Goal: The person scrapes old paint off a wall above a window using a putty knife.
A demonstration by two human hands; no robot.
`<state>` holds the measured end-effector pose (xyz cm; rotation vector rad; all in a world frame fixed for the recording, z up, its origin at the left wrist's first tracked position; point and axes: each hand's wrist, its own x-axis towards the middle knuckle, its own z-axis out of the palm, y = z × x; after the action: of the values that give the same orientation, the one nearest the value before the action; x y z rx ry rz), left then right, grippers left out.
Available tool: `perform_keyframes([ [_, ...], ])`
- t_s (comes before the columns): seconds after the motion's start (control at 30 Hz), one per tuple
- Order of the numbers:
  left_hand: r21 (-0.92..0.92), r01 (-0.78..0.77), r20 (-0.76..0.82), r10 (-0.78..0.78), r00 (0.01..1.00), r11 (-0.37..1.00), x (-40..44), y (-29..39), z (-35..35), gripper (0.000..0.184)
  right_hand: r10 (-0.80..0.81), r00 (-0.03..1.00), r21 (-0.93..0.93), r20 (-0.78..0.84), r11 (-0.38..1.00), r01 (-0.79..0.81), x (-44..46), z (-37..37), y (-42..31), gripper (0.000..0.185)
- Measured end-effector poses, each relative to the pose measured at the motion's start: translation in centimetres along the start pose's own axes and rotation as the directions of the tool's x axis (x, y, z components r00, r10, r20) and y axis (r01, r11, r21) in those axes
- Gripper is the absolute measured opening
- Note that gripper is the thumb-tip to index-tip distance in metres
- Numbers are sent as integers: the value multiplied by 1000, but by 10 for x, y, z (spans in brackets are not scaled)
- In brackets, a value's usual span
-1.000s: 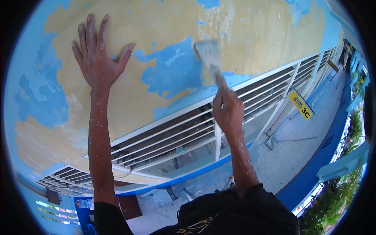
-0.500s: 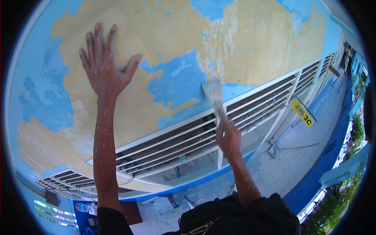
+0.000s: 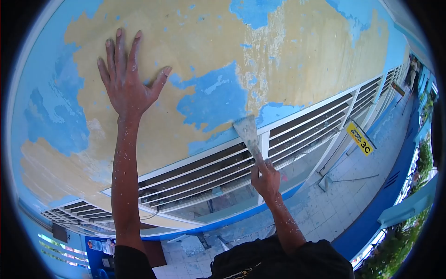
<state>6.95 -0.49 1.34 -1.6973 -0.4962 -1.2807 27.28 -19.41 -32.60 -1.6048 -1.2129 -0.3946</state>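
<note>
My left hand point(image 3: 130, 90) lies flat against the wall point(image 3: 153, 125), fingers spread, on a tan area where the blue paint is gone. In my right hand point(image 3: 267, 180) is a paint scraper point(image 3: 248, 133), its handle wrapped by my fingers. The scraper's wide, whitish-smeared blade points up and touches or nearly touches the wall's lower edge, just above the white window frame. Left of and above the blade remains a patch of blue paint point(image 3: 211, 100) with ragged edges. Small pale flecks dot both forearms.
White louvred windows point(image 3: 200, 174) run below the wall. A yellow "3C" sign point(image 3: 359, 138) sticks out at the right. On the tiled floor point(image 3: 334, 209) lies a long-handled dustpan point(image 3: 326, 182). A person point(image 3: 413, 69) stands far along the corridor. Plants point(image 3: 395, 246) grow beyond the railing.
My right hand has drawn the scraper down and slightly left, toward the window frame; its blade now shows sharply instead of blurred. The left hand stays flat on the wall.
</note>
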Motion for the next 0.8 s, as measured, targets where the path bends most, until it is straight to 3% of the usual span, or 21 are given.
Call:
perform_keyframes([
  [0.2,9,-10,14,10,1000,1000,0,1,0,89,27,999,40,34,999,-28,26,-12,-23,52],
  [0.33,2,-13,-11,13,1000,1000,0,-2,0,88,49,997,-3,59,999,-48,-9,-4,-5,44],
  [0.47,4,-12,4,12,1000,1000,0,0,-2,88,126,988,-8,89,992,-126,14,-22,-31,41],
  [0.5,10,-11,2,11,1000,1000,0,1,-1,88,65,998,-13,4,998,-64,9,-12,-22,41],
  [0.63,14,-33,-22,33,999,999,0,-2,1,88,71,997,26,-3,997,-71,-4,2,-15,44],
  [0.8,18,-33,-20,33,999,999,-2,-1,3,88,-6,999,116,-45,993,11,55,-13,-38,56],
])
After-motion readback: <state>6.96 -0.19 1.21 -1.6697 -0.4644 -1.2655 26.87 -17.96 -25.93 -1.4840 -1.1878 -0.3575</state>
